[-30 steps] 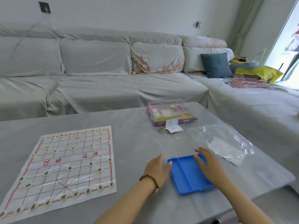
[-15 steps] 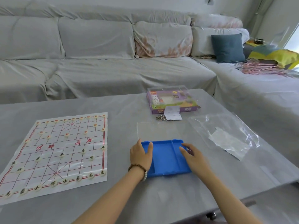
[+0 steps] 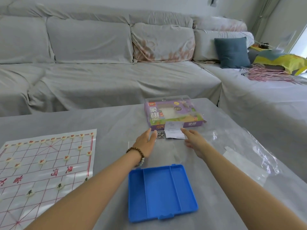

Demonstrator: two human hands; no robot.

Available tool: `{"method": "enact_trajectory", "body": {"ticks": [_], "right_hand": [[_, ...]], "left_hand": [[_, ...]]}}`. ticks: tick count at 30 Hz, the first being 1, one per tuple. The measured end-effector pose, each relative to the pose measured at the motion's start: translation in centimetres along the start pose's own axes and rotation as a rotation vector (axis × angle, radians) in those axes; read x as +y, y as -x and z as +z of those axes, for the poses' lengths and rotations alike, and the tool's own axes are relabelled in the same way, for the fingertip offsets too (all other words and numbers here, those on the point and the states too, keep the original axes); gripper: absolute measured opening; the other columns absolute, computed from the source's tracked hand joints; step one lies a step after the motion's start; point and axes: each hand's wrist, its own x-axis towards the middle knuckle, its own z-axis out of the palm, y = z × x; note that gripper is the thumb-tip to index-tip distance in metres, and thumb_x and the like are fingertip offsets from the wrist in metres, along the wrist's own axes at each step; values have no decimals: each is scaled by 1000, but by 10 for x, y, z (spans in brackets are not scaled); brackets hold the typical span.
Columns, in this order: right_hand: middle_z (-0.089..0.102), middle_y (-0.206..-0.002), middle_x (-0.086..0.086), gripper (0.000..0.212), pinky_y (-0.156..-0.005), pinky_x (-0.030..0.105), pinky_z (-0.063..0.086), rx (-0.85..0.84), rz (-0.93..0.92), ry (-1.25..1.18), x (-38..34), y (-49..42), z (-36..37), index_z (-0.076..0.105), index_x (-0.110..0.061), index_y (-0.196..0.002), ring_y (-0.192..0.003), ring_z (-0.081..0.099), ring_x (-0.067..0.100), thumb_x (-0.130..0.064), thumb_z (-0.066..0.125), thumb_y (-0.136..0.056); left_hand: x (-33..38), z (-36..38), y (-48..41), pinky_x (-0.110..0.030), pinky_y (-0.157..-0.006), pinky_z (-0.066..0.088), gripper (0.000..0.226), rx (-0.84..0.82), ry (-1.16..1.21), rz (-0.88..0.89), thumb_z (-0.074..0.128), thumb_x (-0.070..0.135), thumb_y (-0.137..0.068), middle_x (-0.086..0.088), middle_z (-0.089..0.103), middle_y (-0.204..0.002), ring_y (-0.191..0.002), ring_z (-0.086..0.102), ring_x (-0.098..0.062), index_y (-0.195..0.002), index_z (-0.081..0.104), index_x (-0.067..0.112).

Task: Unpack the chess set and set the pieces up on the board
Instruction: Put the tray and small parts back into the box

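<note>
A white paper chess board (image 3: 44, 165) with red lines lies at the table's left, with several round cream pieces (image 3: 66, 157) standing on it. An empty blue plastic tray (image 3: 161, 191) with three compartments sits near the front edge, between my forearms. Beyond it a clear lid (image 3: 166, 151) lies flat. My left hand (image 3: 146, 141) and my right hand (image 3: 194, 141) reach forward with straight fingers over the lid's far end, holding nothing. Just past them lie a small heap of metal clips (image 3: 160, 135), a white paper slip (image 3: 174, 132) and the purple chess box (image 3: 174, 114).
A crumpled clear plastic bag (image 3: 245, 156) lies on the grey table (image 3: 108, 123) to the right. A grey covered sofa (image 3: 99, 67) wraps round the back and right, carrying a blue cushion (image 3: 231, 52) and a yellow bag (image 3: 282, 61).
Both hands have let go of the blue tray's sides and stretched forward past it toward the purple box. The tray now lies closer to the front edge in view.
</note>
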Motion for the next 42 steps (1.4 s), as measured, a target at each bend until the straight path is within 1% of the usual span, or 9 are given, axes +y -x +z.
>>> {"method": "enact_trajectory", "body": {"ticks": [2, 6, 12, 18, 23, 28, 32, 39, 42], "right_hand": [[57, -108, 8, 74, -75, 28, 45, 33, 2, 54, -1, -20, 8, 35, -8, -140, -88, 52, 18, -47, 63, -84], [48, -136, 11, 70, -100, 32, 36, 164, -87, 110, 2, -53, 24, 38, -3, -137, -123, 47, 25, -33, 70, -82], [59, -78, -1, 17, -74, 29, 46, 246, -256, 143, 10, -57, 29, 60, -14, -85, -80, 57, 20, -27, 70, -82], [65, -78, 3, 9, -59, 17, 46, 200, -446, -104, -4, 11, 12, 61, -9, -86, -70, 59, 15, -18, 62, -89], [71, -79, -4, 6, -51, 19, 50, 23, -404, -162, -1, 101, -1, 62, -14, -94, -65, 66, 8, -19, 60, -90], [70, -81, -2, 19, -63, 17, 52, -346, -223, -250, 16, 163, 10, 65, -12, -86, -73, 66, 9, 2, 52, -90], [72, -98, -4, 33, -71, 19, 52, -397, -183, -135, 39, 186, 24, 70, -12, -78, -88, 64, 11, 3, 44, -92], [71, -96, 0, 37, -61, 15, 49, -286, -254, -85, 57, 204, 33, 68, -11, -79, -84, 63, 10, 12, 40, -87], [70, -94, 6, 20, -67, 21, 55, -318, -214, -190, 54, 209, 31, 66, -12, -100, -83, 67, 16, -7, 47, -94]], "left_hand": [[-3, 5, -17, -36, -115, 18, 62, -45, -141, 11, 12, 51, -96, -3, 24, -153, -140, 23, -20, -147, 20, 17], [-18, 21, -28, -45, -116, 7, 61, -142, -513, -20, 2, 53, -94, 2, 9, -156, -143, 6, -23, -148, 9, 25], [-32, 28, -17, -42, -116, -7, 61, -151, -701, 38, 5, 54, -94, 4, -10, -156, -144, -9, -20, -147, -10, 27], [-42, 24, 16, -40, -116, -6, 57, -167, -692, 67, 6, 50, -96, 7, -6, -156, -144, -8, -18, -148, -3, 28], [-33, 3, 70, -24, -109, 17, 109, -20, -117, 152, -15, 80, -66, 2, 39, -141, -133, 28, -14, -138, 37, 17], [-8, -20, 115, -23, -66, 53, 53, -155, 753, -231, 24, 57, -91, -10, 63, -112, -83, 64, -18, -119, 52, 22], [-13, -27, 147, -22, -63, 54, 32, -254, 730, -199, 61, 26, -86, -4, 70, -91, -76, 65, -12, -116, 60, 14], [-16, -20, 183, -21, -54, 54, 23, -306, 545, -131, 65, 27, -84, 3, 69, -74, -61, 65, -6, -106, 59, 22], [-16, -15, 192, -20, -53, 52, 32, -241, 559, -42, 70, 18, -80, 5, 70, -66, -66, 68, -9, -109, 56, 24]]}}
